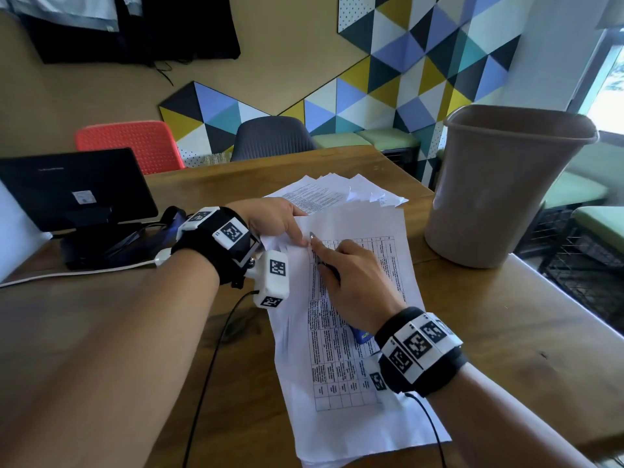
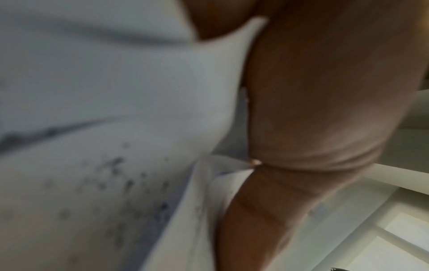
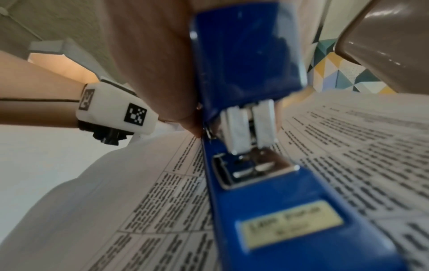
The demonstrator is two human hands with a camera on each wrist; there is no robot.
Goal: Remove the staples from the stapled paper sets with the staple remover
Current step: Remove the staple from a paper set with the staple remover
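A stapled paper set (image 1: 344, 349) with a printed table lies on the wooden table (image 1: 135, 332). My left hand (image 1: 275, 221) pinches its top left corner, thumb on top and fingers under the sheet; the left wrist view shows blurred paper (image 2: 116, 91) against the hand (image 2: 313, 110). My right hand (image 1: 351, 282) grips a blue staple remover (image 1: 363, 336), index finger stretched along it. Its metal tip (image 1: 312, 236) sits at the paper's corner, right beside my left thumb. In the right wrist view the blue tool (image 3: 278, 210) lies along the printed page (image 3: 162, 201). The staple itself is hidden.
More sheets (image 1: 337, 190) are fanned out behind the set. A brown waste bin (image 1: 499, 184) stands on the table at the right. A black monitor (image 1: 71, 187) and a white cable (image 1: 67, 271) sit at the left. Two chairs (image 1: 135, 143) stand behind the table.
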